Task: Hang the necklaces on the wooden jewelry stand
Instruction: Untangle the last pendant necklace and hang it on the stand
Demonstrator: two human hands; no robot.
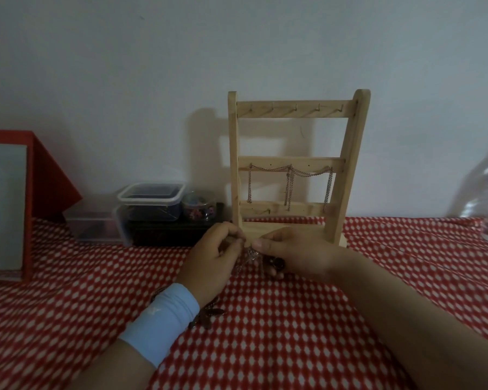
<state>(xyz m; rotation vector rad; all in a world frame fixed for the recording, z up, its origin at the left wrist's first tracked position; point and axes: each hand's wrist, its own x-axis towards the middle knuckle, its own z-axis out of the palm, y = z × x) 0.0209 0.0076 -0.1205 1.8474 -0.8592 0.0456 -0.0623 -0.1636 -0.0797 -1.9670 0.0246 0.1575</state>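
Left hand (214, 257) and right hand (293, 254) both pinch a bunched necklace (250, 256). Risk: the links may knot, or snag the hung chain (290, 175) on the wooden jewelry stand (350, 153).

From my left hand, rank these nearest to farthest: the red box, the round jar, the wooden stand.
1. the wooden stand, just behind the left hand
2. the round jar, behind and leftward
3. the red box, far left

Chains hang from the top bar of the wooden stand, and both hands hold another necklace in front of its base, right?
No: the head view shows the chains on the middle bar of the wooden jewelry stand; the top hooks are bare. The left hand and right hand do hold another necklace before its base.
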